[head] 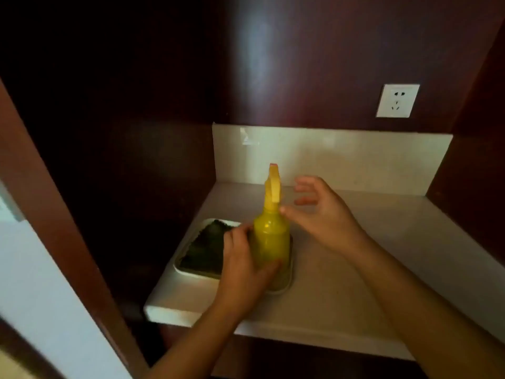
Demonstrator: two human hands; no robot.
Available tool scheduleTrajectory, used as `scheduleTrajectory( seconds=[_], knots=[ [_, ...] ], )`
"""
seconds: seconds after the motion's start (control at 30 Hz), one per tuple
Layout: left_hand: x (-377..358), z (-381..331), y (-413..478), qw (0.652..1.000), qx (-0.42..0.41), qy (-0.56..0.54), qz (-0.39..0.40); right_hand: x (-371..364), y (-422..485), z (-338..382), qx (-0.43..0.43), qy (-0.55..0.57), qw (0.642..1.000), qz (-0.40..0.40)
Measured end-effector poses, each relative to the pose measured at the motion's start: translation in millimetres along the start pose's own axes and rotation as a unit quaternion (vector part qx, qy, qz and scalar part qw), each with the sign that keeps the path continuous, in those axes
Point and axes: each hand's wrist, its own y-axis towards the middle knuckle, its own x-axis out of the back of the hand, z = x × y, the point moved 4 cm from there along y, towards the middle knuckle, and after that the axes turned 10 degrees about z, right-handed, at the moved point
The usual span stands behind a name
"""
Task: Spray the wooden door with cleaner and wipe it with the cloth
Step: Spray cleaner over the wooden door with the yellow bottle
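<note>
A yellow spray bottle (272,236) stands upright in a white tray (191,272) on a pale countertop. My left hand (243,266) is wrapped around the bottle's lower body. My right hand (319,212) hovers just right of the bottle's neck, fingers spread, thumb tip close to the neck, holding nothing. A dark green cloth (207,247) lies in the tray to the left of the bottle, partly hidden by my left hand. Dark wooden panels (136,132) line the alcove on the left and behind.
The countertop (355,283) runs to the right with a pale backsplash (341,157) behind it. A white wall socket (397,100) sits on the back panel above. A wooden frame edge (62,228) slants down at the left, with a pale wall beside it.
</note>
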Motion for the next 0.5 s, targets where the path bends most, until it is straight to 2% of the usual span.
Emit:
scheduleTrajectory(
  seconds=[0.13,0.2,0.5],
  knots=[
    [-0.4,-6.9,25.4,0.997,0.068,-0.007,0.019,-14.3,29.0,-2.5,-0.045,-0.071,0.990,0.114],
    [-6.9,-6.7,29.9,0.997,0.067,-0.013,0.031,-24.1,33.6,-5.5,-0.036,-0.085,0.986,0.136],
    [-11.4,-18.7,30.9,1.000,0.027,0.012,-0.006,-21.5,21.6,-4.6,0.004,-0.027,0.999,0.030]
  ],
)
